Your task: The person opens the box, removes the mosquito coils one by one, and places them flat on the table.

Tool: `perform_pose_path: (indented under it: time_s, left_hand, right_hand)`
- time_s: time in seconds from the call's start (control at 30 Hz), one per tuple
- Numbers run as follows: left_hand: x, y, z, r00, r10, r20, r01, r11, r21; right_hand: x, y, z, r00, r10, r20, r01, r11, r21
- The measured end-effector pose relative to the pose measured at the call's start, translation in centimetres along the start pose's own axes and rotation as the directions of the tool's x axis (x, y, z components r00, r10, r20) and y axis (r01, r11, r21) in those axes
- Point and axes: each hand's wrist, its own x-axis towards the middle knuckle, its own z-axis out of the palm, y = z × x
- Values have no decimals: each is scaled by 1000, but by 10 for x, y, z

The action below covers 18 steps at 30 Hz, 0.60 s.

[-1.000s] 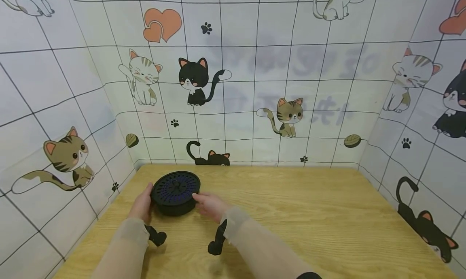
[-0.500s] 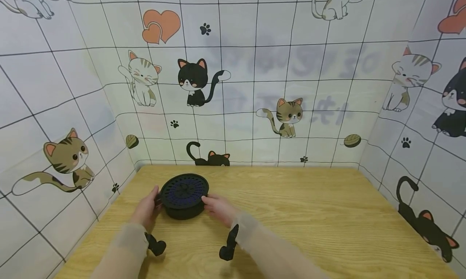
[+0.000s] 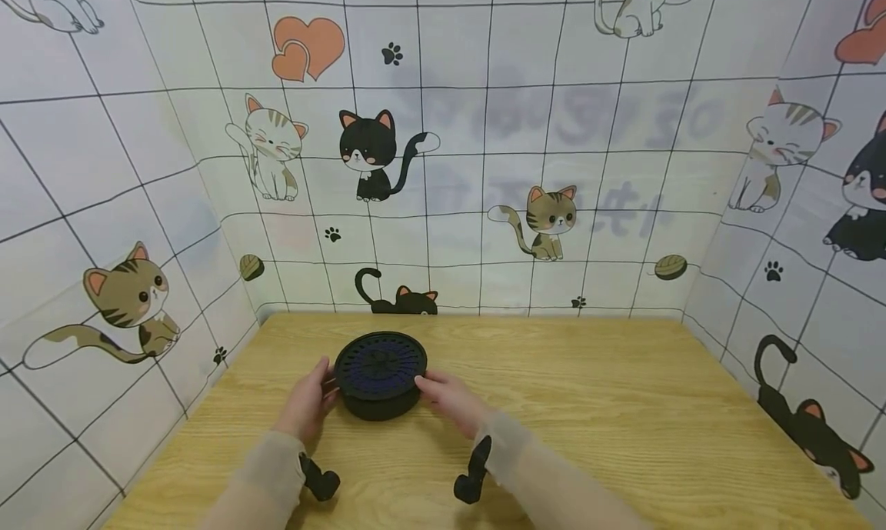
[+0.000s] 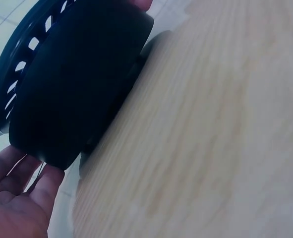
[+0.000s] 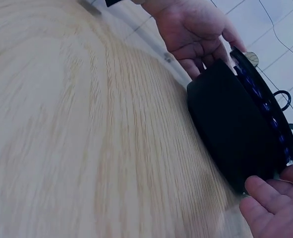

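Observation:
A round black box (image 3: pixel 377 407) with a slotted lid (image 3: pixel 381 363), bluish-purple between the slots, is held upright between both hands, close over the table. On its left side, my left hand (image 3: pixel 307 401) grips it, the fingertips at the lower side wall in the left wrist view. Opposite, my right hand (image 3: pixel 455 401) holds the right side, its thumb up by the lid's rim and the other fingers lower on the wall. A small loop (image 5: pixel 283 100) stands up from the lid in the right wrist view. The box hides part of the left fingers there.
The wooden table (image 3: pixel 588 407) reaches the back wall (image 3: pixel 471 168) and side walls, which are covered in a cat-patterned grid print. A black strap mount (image 3: pixel 473 476) hangs by the right wrist, and a similar mount (image 3: pixel 320 480) by the left.
Both hands have carried the box to the right across the table and slightly nearer. Their hold on its two sides looks the same.

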Motion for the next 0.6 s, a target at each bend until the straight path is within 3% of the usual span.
perform_pose_path:
  time_s: [0.27,0.43,0.6]
  left_hand:
    - [-7,-7,22,999,26,23,-26,999,-19]
    - [-10,-11,35,996,50,70,-48,999,-23]
    - [-11,-16,48,996,54,68,-53,998,-25]
  right_hand:
    - [-12,7,-18,1000,0,-25,0,1000,-27]
    - [-19,11,-31,998,-9,-59,10,1000,19]
    - [-24,15,-42,996,-15,-91,18,999,40]
